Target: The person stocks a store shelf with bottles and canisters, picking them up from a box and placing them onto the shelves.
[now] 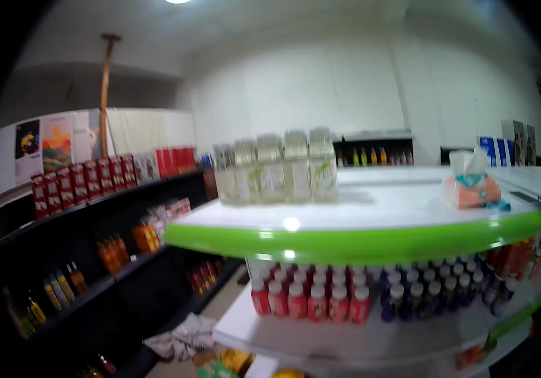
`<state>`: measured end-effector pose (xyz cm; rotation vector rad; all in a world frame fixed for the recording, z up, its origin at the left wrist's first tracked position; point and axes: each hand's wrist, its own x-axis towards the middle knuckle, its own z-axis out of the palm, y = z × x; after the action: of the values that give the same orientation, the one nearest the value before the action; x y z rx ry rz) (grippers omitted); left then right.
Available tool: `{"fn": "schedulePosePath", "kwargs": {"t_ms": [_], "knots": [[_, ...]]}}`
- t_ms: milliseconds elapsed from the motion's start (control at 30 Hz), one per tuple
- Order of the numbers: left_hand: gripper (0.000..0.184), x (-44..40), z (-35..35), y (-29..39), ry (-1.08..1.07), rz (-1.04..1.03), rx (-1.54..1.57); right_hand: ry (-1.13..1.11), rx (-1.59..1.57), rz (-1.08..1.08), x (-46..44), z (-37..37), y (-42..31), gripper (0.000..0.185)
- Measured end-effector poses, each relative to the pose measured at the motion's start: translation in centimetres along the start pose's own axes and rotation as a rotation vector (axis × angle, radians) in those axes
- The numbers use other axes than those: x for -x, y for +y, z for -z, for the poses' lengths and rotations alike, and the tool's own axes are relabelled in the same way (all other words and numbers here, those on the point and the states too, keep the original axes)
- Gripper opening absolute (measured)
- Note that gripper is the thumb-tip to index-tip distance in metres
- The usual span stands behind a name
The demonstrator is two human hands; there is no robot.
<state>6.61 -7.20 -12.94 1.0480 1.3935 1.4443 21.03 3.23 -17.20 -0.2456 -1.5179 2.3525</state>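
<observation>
Neither my left hand nor my right hand shows in the head view. Straight ahead, a white shelf unit carries a green front edge (358,244). On its top board stands a tight group of clear jars (273,173) with pale labels. Farther right on the same board lies a peach-and-teal pack of tissues (472,189), a white tissue sticking up from it. One level down are rows of small red-pink bottles (317,303) with white caps. Beside them stand dark purple bottles (416,300), also white-capped. The picture is somewhat blurred.
A dark shelf (157,189) along the left wall holds red boxes (88,183) and orange bottles (113,252). Crumpled grey-white material (185,337) lies low between the shelves. Another dark shelf with bottles (374,155) stands at the back wall.
</observation>
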Motion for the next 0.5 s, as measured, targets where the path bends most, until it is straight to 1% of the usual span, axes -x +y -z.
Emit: {"fn": "schedulePosePath", "kwargs": {"t_ms": [33,67,100,133,167,200,233,267,333,400,467,500], "knots": [[0.085,0.3,1.2,1.2,-0.026,-0.011,-0.029,0.022,0.326,0.241,-2.1,0.3,-0.7,0.068],[0.086,0.3,2.3,2.8,-0.045,-0.075,-0.095,0.128,0.657,0.474,-4.1,-1.0,-3.4,0.068],[0.078,0.0,3.6,5.3,-0.049,-0.239,-0.242,0.154,0.655,0.569,-4.1,-2.8,-6.5,0.071],[0.069,-0.3,4.9,7.8,-0.028,-0.405,-0.387,0.129,0.698,0.652,-4.7,-4.8,-9.2,0.072],[0.071,-0.4,5.9,10.7,-0.021,-0.453,-0.358,0.132,0.779,0.750,-5.8,-6.7,-11.6,0.073],[0.074,-0.4,6.6,13.5,-0.013,-0.501,-0.329,0.131,0.773,0.914,-7.1,-8.7,-13.8,0.071],[0.072,-0.4,7.2,16.1,0.063,-0.517,-0.257,0.153,0.836,0.979,-7.7,-10.7,-16.4,0.071],[0.071,-1.4,8.2,18.2,0.045,-0.742,-0.282,0.165,0.915,1.091,-8.6,-12.2,-18.5,0.072],[0.069,-2.7,9.8,22.4,0.077,-0.986,-0.332,0.193,0.936,1.034,-10.1,-15.4,-22.2,0.070],[0.068,-4.6,11.7,26.6,0.121,-1.176,-0.375,0.110,0.825,1.420,-15.3,-16.6,-25.1,0.066],[0.066,-7.1,13.9,29.9,0.146,-1.277,-0.421,0.102,0.833,1.345,-17.2,-18.4,-28.5,0.066],[0.061,-8.5,15.4,31.3,0.153,-1.267,-0.430,0.083,0.868,1.322,-18.8,-18.7,-30.2,0.068]]}}
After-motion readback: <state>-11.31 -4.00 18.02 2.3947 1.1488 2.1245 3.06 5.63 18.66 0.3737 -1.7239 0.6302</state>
